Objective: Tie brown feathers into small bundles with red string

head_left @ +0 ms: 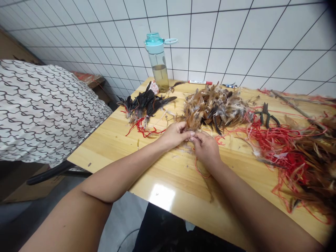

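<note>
My left hand [175, 134] is closed, its thumb and fingers pinching the base of a small bunch of brown feathers [193, 119]. Against it, my right hand [208, 147] is also closed, with its fingertips meeting the left thumb at the quill ends of that bunch. A thin red cord [198, 168] hangs in a loop below my right hand; where its upper end goes is hidden by the fingers. Just behind my hands lies a large pile of brown and grey feathers [225, 105].
Black feather bunches [145, 101] with red cords lie at the left of the wooden table [105, 147]. A water bottle [159, 70], a red marker [200, 82] and a blue one [231, 86] stand or lie along the tiled wall. Pliers [266, 113] and tangled red cords [283, 150] are right.
</note>
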`<state>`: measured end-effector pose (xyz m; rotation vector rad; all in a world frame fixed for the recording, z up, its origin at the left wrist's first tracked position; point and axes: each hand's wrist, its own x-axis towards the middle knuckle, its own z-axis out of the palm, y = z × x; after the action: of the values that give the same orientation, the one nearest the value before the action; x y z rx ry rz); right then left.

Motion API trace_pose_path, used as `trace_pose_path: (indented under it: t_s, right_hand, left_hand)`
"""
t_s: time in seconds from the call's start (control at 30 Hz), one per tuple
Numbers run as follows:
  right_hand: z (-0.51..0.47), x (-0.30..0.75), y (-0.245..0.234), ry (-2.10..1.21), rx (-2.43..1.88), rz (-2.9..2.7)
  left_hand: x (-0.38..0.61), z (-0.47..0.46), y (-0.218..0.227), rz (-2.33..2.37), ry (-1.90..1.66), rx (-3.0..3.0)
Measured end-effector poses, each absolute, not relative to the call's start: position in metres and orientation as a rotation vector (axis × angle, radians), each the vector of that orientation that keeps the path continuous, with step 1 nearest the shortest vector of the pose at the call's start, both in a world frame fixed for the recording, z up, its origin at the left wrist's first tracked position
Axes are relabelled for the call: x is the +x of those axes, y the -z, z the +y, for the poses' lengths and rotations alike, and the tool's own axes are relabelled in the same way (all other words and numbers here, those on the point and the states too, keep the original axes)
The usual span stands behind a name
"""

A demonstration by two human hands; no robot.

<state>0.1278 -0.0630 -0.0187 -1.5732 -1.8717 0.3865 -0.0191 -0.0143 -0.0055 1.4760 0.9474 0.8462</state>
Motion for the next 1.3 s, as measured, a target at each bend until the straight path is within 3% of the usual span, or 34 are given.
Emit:
trace_pose_path:
  t_s: [0.6,0.8,1.1,1.3]
  right_hand:
    - [-0.056,0.134,0.025,-0.434,-1.425,-1.745]
    - [-0.053,0.138,0.022,-0.673,-1.393,-1.487]
    - [-0.051,0.141,0.028,-0.849,-1.345,-1.277]
    - [-0.054,0.14,0.024,-0.793,-1.376,-1.312]
  left_hand:
    - [-0.023,-0.012,-0.007,0.865,-0.853,1.68]
    - [-0.067,0.03,-0.008,1.437,-1.114,2.131]
    - [-0.082,0.061,0.02,1.676,-0.732,2.63]
    - [-0.08,0.056,0.015,1.649,-0.76,2.71]
